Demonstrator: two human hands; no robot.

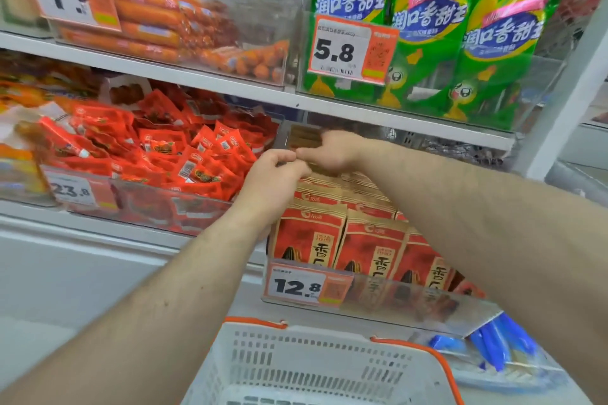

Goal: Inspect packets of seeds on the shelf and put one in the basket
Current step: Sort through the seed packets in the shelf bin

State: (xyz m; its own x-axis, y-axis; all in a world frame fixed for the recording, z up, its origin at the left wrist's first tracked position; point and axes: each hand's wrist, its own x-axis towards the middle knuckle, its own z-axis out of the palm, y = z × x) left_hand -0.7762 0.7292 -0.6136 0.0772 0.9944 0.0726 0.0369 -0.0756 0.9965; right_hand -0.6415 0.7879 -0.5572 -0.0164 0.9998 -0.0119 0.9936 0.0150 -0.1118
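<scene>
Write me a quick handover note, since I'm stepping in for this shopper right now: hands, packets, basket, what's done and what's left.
Left hand: fingers curled on the top edge of a rear seed packet, above the row.
Right hand: pinches the same packet's top edge from the other side.
Seed packets: red and brown, standing in rows in a clear bin behind the 12.8 price tag.
Basket: white, orange handles, directly below the bin; no packet visible in the part shown.
Done: a packet is gripped for inspection.
Left: check it, drop one into the basket.
</scene>
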